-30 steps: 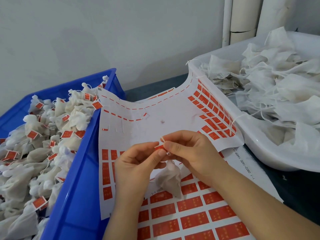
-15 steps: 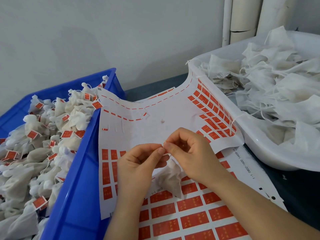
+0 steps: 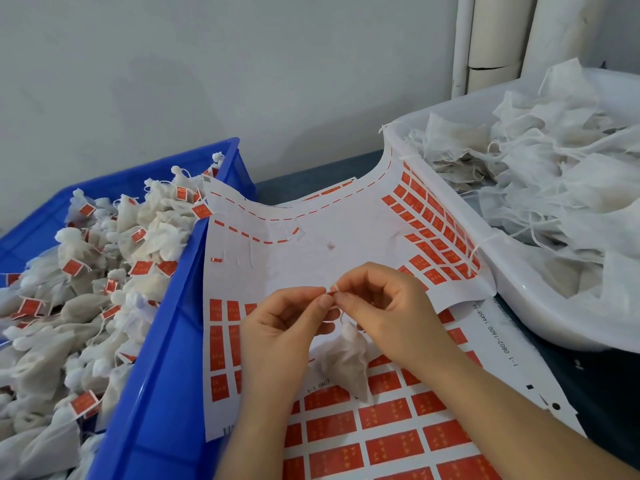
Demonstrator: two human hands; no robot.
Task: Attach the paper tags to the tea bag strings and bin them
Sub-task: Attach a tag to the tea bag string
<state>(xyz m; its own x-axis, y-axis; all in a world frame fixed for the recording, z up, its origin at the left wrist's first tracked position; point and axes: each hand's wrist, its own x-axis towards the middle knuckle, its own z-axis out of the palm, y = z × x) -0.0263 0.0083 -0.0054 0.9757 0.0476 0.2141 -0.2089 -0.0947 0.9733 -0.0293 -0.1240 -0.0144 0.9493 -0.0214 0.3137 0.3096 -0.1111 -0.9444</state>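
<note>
A small white tea bag (image 3: 348,362) hangs by its string below my fingers, resting on the sheet of red tags (image 3: 381,431). My left hand (image 3: 284,327) and my right hand (image 3: 384,306) meet fingertip to fingertip above it, both pinching the top of the string where a sliver of red tag (image 3: 333,289) shows. Most of that tag is hidden by my fingers. The blue bin (image 3: 166,368) on the left holds several tagged tea bags (image 3: 104,271). The white tub (image 3: 519,306) on the right holds untagged tea bags (image 3: 554,174).
A second, partly peeled tag sheet (image 3: 311,251) curls up between the bin and the tub, with rows of red tags along its right side. White pipes (image 3: 491,39) stand against the wall at the back right. A dark table surface (image 3: 595,386) shows at the right.
My fingertips have closed together over the red tag, which showed more clearly a second ago. The tea bag has shifted slightly under my hands. Both hands stay in the same spot.
</note>
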